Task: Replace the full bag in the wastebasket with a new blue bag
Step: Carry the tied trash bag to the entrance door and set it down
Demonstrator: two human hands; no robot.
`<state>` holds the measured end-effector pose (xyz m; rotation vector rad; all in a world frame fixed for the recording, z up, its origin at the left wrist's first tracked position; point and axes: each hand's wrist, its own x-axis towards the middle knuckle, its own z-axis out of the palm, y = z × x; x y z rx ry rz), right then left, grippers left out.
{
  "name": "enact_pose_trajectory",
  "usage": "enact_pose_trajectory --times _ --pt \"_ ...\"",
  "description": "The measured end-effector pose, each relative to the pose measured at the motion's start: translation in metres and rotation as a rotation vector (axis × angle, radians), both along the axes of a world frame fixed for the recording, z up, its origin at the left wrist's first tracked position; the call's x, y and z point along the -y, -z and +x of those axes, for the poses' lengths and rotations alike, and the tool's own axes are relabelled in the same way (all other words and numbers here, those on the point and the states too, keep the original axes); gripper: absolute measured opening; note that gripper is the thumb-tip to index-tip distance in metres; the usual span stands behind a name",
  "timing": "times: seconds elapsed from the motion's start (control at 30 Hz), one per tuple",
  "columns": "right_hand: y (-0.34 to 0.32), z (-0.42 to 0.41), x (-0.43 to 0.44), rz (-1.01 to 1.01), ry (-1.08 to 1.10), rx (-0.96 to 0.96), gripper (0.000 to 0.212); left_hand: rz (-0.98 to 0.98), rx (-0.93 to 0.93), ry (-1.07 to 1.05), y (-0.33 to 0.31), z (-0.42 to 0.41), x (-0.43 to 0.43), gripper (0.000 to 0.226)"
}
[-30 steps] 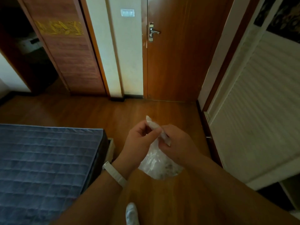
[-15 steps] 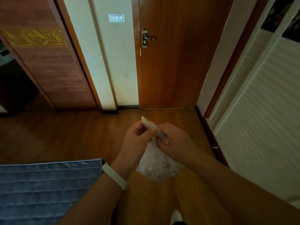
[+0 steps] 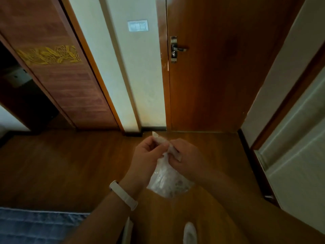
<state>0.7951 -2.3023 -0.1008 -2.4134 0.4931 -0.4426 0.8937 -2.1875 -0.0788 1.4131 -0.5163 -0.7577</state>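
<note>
A small clear plastic bag (image 3: 167, 184) with rubbish in it hangs in front of me over the wooden floor. My left hand (image 3: 146, 159) and my right hand (image 3: 188, 159) both pinch its twisted top, whose two white ends stick out above and to the right of my fingers. A white band sits on my left wrist. No wastebasket and no blue bag are in view.
A closed brown door (image 3: 219, 67) with a metal handle (image 3: 177, 49) stands straight ahead. A sliding wardrobe door (image 3: 58, 76) is at the left, a white louvred panel (image 3: 299, 155) at the right. The blue quilted bed corner (image 3: 35, 226) lies at bottom left. My white slipper (image 3: 190, 233) shows below.
The view has moved forward toward the door, and the bed has slid down out of most of the frame. Both hands keep hold of the bag's top with little change.
</note>
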Motion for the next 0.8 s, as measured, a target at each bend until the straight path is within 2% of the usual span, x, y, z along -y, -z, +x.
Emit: enact_pose_trajectory --times 0.23,0.53,0.67,0.8 --pt "-0.022 0.064 0.101 -0.094 -0.056 0.033 0.030 -0.070 -0.028 -0.096 -0.020 0.060 0.096 0.011" --pt "-0.016 0.156 0.163 -0.133 -0.035 0.063 0.028 -0.103 -0.005 -0.032 -0.008 0.150 0.162 0.014" --pt "-0.010 0.211 0.184 -0.177 -0.012 0.042 0.020 -0.114 -0.020 0.009 0.005 0.212 0.187 0.014" --pt "-0.010 0.280 0.206 -0.227 0.021 0.017 0.021 -0.103 -0.006 0.059 0.013 0.286 0.214 0.017"
